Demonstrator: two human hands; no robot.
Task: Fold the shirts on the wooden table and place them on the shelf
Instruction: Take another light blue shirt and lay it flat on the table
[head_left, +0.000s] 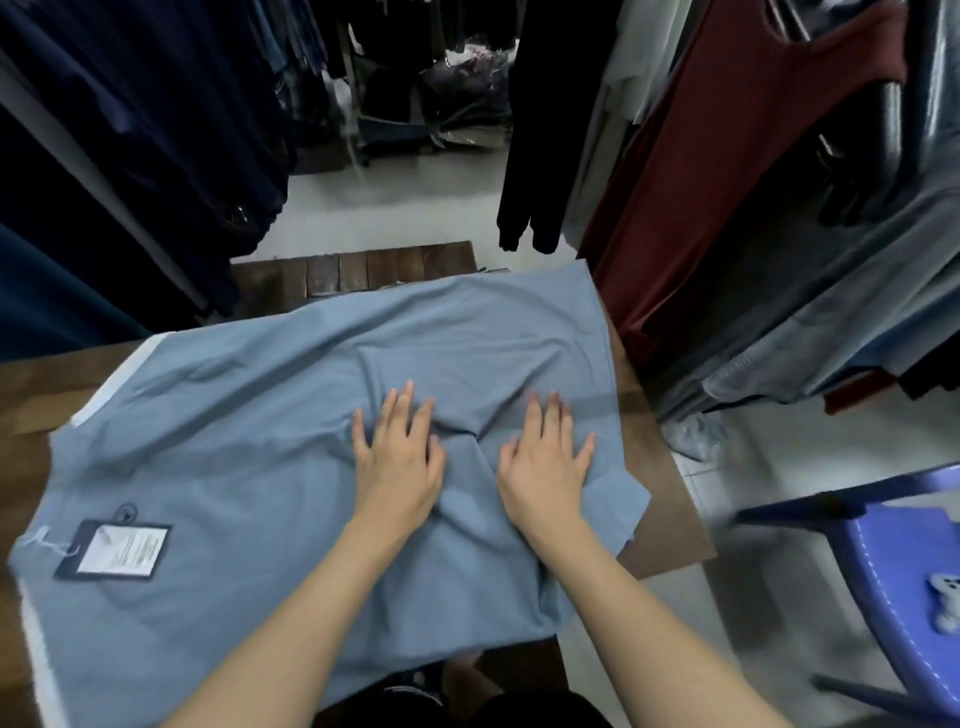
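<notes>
A light blue shirt (249, 415) lies spread across the wooden table (660, 493), with white trim on its left edge and a paper hang tag (117, 550) near its lower left. My left hand (397, 457) presses flat on the cloth near the middle, fingers straight and spread. My right hand (545, 460) lies flat beside it, a little to the right, fingers also straight. Between the two hands the fabric is bunched into wrinkles. No shelf shows in this view.
Dark garments (130, 130) hang on the left, a maroon shirt (727, 156) and pale blue clothes (857, 312) on the right. A blue plastic chair (904, 597) stands at the right. A dark slatted wooden panel (353, 270) sits behind the table.
</notes>
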